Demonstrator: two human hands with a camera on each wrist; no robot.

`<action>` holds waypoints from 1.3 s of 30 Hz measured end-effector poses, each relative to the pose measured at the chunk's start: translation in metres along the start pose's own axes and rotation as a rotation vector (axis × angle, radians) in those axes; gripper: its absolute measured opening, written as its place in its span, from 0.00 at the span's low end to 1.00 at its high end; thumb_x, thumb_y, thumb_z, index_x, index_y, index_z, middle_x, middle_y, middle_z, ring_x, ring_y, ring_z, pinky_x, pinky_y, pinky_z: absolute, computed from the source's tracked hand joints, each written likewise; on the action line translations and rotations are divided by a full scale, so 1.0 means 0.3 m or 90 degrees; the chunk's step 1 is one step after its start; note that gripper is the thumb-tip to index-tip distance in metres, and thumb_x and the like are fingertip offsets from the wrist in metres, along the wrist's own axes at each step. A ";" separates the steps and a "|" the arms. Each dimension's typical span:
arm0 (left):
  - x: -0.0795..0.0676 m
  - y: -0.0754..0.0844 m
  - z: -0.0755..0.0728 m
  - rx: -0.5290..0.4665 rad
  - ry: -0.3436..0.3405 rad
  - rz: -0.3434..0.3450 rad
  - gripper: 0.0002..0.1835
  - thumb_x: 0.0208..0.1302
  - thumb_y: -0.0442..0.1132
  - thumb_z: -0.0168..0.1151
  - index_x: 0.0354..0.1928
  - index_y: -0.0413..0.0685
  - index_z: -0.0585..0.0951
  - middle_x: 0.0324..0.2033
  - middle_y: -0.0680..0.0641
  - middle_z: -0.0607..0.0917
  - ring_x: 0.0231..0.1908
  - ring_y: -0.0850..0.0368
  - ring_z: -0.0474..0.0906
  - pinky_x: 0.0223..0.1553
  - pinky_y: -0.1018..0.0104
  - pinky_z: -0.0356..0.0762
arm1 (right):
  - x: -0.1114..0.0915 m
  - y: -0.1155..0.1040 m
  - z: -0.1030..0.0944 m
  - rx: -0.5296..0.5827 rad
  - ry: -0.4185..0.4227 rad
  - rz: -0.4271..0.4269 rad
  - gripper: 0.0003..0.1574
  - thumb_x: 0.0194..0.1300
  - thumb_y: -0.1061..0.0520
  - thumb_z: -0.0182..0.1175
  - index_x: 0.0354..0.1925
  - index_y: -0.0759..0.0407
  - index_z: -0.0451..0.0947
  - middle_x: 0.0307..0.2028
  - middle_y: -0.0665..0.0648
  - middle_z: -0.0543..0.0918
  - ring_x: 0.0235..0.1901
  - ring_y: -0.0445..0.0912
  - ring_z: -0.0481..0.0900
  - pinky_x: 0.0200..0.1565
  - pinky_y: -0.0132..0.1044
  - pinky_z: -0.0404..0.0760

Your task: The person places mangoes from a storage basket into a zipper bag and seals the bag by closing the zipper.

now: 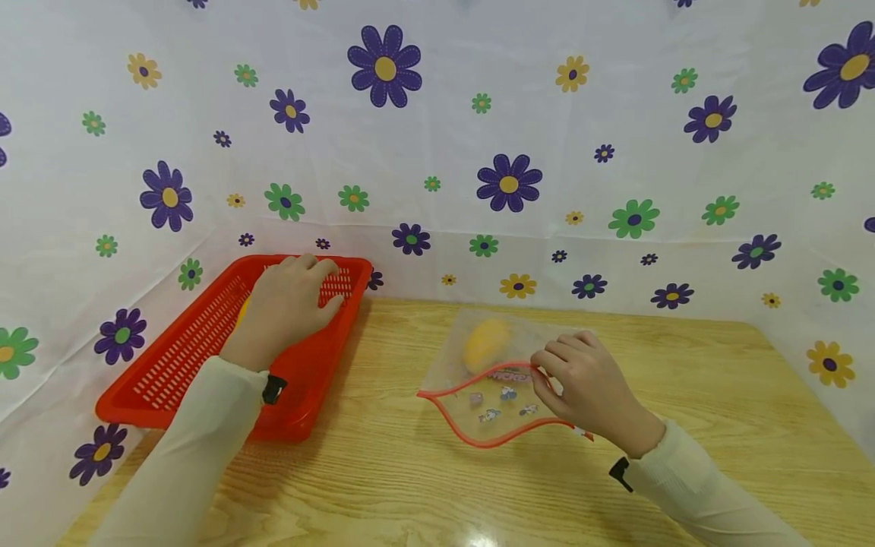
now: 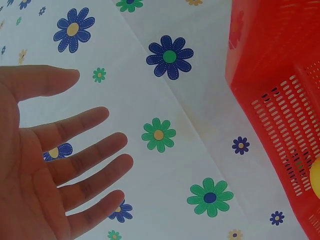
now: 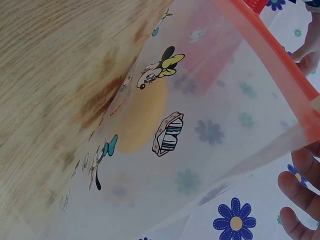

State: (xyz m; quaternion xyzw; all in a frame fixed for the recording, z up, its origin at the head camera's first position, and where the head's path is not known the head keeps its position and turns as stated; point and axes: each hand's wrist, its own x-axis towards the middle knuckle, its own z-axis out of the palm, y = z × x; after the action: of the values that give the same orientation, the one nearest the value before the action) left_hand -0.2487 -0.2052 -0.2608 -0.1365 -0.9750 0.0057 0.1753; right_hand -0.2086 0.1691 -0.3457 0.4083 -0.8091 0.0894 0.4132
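My left hand (image 1: 287, 308) is over the red plastic basket (image 1: 301, 414), its fingers spread and relaxed. The left wrist view shows the bare palm of that hand (image 2: 65, 170), with nothing in it. Behind it a yellow thing (image 1: 242, 310) lies in the basket, mostly hidden. My right hand (image 1: 591, 387) pinches the red-edged mouth of a translucent zip bag (image 1: 495, 425) with printed cartoon figures. The bag's mouth gapes toward me. Inside lies a smooth, oval yellow-orange thing (image 1: 487, 343), blurred by the plastic; its kind is unclear.
The wooden table (image 1: 383, 486) carries the bag at its middle and the basket at the left. A white cloth (image 1: 437, 129) printed with flowers hangs behind and along the sides. Slotted walls (image 2: 285, 135) form part of the basket.
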 end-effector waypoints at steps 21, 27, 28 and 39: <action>0.005 -0.077 0.046 0.009 -0.034 -0.028 0.28 0.55 0.46 0.62 0.57 0.41 0.72 0.54 0.34 0.72 0.52 0.37 0.67 0.57 0.40 0.68 | -0.003 0.003 0.004 0.001 -0.007 0.007 0.22 0.66 0.50 0.42 0.24 0.55 0.78 0.20 0.50 0.80 0.23 0.44 0.74 0.34 0.41 0.71; 0.009 -0.096 0.051 0.023 -0.045 -0.027 0.30 0.55 0.47 0.62 0.59 0.42 0.71 0.55 0.34 0.72 0.53 0.36 0.66 0.57 0.39 0.67 | 0.001 0.004 0.003 -0.001 0.006 -0.001 0.16 0.61 0.53 0.48 0.23 0.56 0.78 0.21 0.51 0.81 0.24 0.45 0.76 0.33 0.41 0.72; 0.010 -0.100 0.053 0.025 -0.046 -0.027 0.31 0.55 0.47 0.62 0.60 0.42 0.71 0.55 0.34 0.71 0.53 0.36 0.66 0.58 0.39 0.67 | 0.002 0.004 0.002 -0.001 0.008 -0.002 0.14 0.59 0.54 0.50 0.23 0.56 0.78 0.21 0.51 0.81 0.24 0.45 0.76 0.33 0.42 0.72; 0.018 -0.138 0.065 0.053 -0.048 -0.025 0.33 0.53 0.48 0.63 0.61 0.44 0.69 0.56 0.34 0.70 0.53 0.35 0.63 0.59 0.35 0.63 | 0.003 0.006 -0.003 -0.001 0.010 -0.005 0.08 0.54 0.56 0.54 0.23 0.56 0.78 0.20 0.51 0.81 0.23 0.44 0.75 0.33 0.41 0.71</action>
State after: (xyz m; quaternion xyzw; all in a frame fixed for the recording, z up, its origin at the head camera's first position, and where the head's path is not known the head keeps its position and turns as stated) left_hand -0.2711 -0.2429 -0.2749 -0.1095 -0.9824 0.0478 0.1439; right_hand -0.2096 0.1702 -0.3443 0.4106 -0.8043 0.0904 0.4198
